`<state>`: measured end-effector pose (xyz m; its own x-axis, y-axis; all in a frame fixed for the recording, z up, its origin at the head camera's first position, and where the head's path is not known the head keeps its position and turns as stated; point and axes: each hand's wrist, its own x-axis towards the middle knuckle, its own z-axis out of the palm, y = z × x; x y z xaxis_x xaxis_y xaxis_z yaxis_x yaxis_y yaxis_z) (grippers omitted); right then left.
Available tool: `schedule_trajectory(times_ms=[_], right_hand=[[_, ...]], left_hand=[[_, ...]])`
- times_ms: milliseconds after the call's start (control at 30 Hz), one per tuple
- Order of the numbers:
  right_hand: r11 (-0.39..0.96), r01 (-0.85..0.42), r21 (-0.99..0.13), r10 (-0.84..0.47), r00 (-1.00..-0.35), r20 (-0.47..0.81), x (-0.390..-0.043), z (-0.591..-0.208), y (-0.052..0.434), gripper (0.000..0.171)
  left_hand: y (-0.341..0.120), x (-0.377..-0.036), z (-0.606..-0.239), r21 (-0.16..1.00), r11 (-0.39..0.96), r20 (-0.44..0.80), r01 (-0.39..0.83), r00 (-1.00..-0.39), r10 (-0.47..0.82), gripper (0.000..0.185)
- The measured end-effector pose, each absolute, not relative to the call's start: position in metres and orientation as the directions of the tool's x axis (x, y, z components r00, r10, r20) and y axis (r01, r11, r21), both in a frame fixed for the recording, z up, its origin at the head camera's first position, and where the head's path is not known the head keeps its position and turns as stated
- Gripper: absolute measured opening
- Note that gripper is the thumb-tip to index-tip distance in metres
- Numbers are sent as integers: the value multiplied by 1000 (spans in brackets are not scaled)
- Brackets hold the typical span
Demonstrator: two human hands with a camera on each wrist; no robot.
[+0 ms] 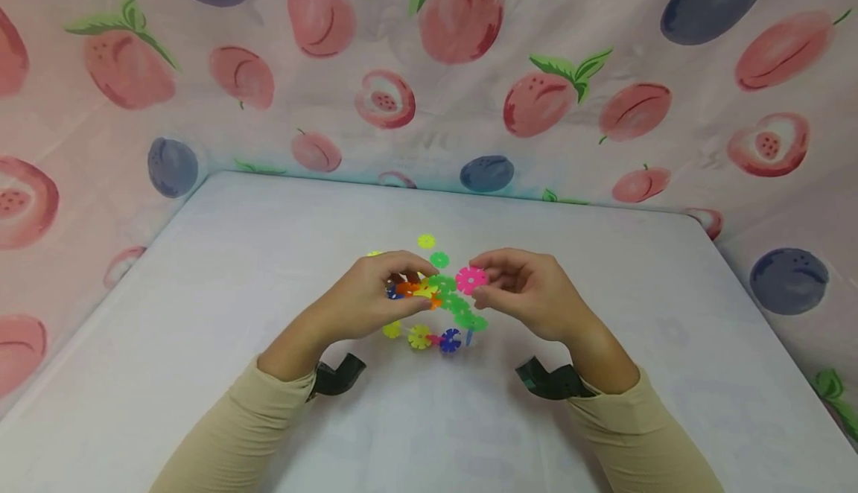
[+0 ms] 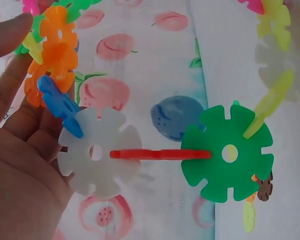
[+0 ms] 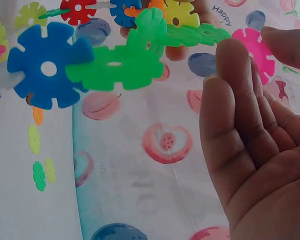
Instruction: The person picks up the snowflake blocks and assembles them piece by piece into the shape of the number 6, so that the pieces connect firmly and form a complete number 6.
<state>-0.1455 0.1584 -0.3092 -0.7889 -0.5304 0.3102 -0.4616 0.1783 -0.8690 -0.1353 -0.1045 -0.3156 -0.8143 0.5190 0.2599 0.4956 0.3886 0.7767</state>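
Note:
My left hand grips a looped chain of slotted plastic snowflake discs, with thumb and fingers at its yellow and orange discs. Between the thumb and fingers of my right hand is a pink snowflake disc. Its slotted edge meets the end of the green discs in the right wrist view. The chain hangs down toward me, with a blue disc and a yellow disc lowest. In the left wrist view, a red disc seen edge-on joins a white disc to a green one.
Beyond the hands, a loose yellow disc and a loose green disc lie on the white table. More loose discs, one of them orange, show in the right wrist view. A fruit-print cloth hangs behind the table.

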Motion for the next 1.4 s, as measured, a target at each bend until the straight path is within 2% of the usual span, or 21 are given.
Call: schedule_trajectory(times_ms=[867, 1400], right_hand=[[251, -443, -860, -491, -824, 281, -146, -310, 158, 26], [204, -454, -867, -467, -824, 321, -148, -319, 152, 24]], left_hand=[[-102, -135, -315, 731, 396, 327, 556, -794, 513, 32], [-101, -134, -316, 720, 394, 363, 572, -794, 488, 33]])
